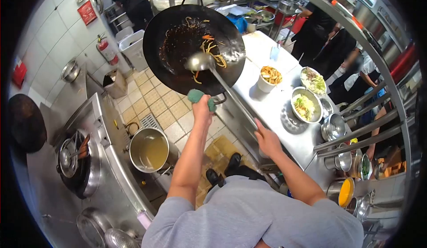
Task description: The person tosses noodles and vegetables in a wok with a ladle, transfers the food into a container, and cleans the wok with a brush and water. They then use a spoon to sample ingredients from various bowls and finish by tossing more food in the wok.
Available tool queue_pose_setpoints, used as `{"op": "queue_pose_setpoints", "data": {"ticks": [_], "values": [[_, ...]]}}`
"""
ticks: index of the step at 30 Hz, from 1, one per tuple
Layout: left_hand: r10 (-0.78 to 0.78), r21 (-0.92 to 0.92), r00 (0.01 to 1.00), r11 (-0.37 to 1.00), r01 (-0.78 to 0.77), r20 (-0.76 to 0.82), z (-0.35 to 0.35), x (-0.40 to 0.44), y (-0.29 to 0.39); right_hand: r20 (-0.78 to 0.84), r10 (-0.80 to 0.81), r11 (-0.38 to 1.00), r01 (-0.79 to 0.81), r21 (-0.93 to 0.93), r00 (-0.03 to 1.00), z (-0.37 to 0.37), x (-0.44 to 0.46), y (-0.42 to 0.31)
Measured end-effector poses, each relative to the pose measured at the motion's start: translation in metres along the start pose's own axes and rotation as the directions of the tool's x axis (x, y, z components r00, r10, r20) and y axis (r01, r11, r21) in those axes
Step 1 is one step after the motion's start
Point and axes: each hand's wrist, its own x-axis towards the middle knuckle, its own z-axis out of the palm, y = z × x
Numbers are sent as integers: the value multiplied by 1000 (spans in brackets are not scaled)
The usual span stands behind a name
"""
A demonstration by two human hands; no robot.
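Left hand [202, 107] clamped on wok [171, 72], right hand [267, 141] around ladle [200, 62], aisle [156, 104] beside counter edge [288, 145]

White tiles cover the wall [55, 32] on the left. The floor [153, 87] has tan and pale square tiles, with a small metal drain [150, 122]. The long metal surface [304, 152] looks shiny.

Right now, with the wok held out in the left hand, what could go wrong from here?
The wok might tip: the left hand holds its near side through a green cloth, and that grip could slip.
The noodle-like strands beside the ladle in the right hand could spill if the wok tilts.
The pot of cloudy liquid low on the left might get knocked.
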Motion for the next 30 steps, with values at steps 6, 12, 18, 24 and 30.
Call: {"op": "queue_pose_setpoints", "data": {"ticks": [6,12,18,24,30], "values": [[-106,-33,980,993,113,166,38,28,-6,-197,45,987,-75,-146,979,-90,65,29],[-46,-90,995,994,53,86,106,57,-40,-180,126,982,-148,-116,976,-28,50,49],[-184,44,968,983,179,171,114,89,-25,-118,107,973,-128,-191,987,-62,18,80],[-330,155,912,941,300,242,87,110,11,-14,385,822,-350,-450,923,-163,44,157],[-438,173,873,896,408,213,97,128,19,-365,280,846,-408,-344,888,-176,67,103]]}}
